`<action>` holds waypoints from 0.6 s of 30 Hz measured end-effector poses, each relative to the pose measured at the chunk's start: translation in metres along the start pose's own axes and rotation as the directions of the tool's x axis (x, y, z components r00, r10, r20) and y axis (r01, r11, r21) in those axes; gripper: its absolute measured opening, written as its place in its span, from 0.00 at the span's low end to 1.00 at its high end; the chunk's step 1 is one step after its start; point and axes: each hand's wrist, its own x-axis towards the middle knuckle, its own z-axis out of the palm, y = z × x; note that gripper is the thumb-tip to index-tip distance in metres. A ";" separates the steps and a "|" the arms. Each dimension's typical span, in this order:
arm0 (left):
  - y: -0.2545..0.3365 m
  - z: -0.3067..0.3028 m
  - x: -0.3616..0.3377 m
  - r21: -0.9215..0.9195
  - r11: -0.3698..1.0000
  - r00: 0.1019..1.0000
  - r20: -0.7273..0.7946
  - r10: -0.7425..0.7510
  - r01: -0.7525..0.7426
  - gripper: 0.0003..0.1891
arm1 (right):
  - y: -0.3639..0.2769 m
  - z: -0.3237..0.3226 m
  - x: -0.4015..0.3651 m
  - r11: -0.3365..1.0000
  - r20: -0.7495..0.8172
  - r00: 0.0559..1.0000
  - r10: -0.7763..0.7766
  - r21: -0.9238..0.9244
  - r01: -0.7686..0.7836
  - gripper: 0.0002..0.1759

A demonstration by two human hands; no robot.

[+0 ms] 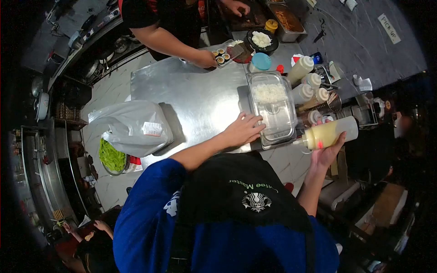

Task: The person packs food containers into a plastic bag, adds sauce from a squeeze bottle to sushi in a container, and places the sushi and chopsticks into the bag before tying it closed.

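Observation:
My right hand point(331, 152) is wrapped round a squeeze bottle point(322, 135) of pale yellow sauce, tilted nearly on its side with the nozzle pointing left. On the steel table, my left hand point(243, 129) lies with its fingers spread, fingertips at the left edge of a clear plastic container point(277, 123). White rice point(269, 93) shows in the far part of that container. Several more squeeze bottles point(302, 68) stand just right of it.
A co-worker's hand point(207, 59) touches a tray of rolls point(221, 58) at the far edge of the steel table point(182, 82). A plastic bag point(132, 127) and a bowl of lettuce point(112, 157) are at left. A blue-lidded tub point(261, 62) stands beyond the container.

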 end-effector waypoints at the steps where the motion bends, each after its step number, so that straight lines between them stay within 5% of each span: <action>1: 0.001 -0.003 -0.011 -0.028 0.998 0.998 -0.019 -0.062 0.061 0.18 | 0.001 0.000 0.001 1.000 -0.002 1.000 0.000 0.014 0.001 0.39; 7: -0.018 0.005 -0.114 -0.108 0.915 0.917 -0.043 -0.396 0.390 0.16 | 0.007 0.010 0.008 0.994 0.052 0.998 0.037 0.105 -0.042 0.37; 14: -0.011 0.025 -0.218 -0.103 0.703 0.709 0.032 -0.704 0.703 0.13 | 0.019 0.037 0.014 0.995 0.189 0.979 0.077 0.046 -0.087 0.36; 18: -0.001 0.036 -0.233 -0.112 0.648 0.654 0.020 -0.756 0.753 0.11 | 0.027 0.050 0.016 0.997 0.218 0.973 0.077 -0.012 -0.076 0.36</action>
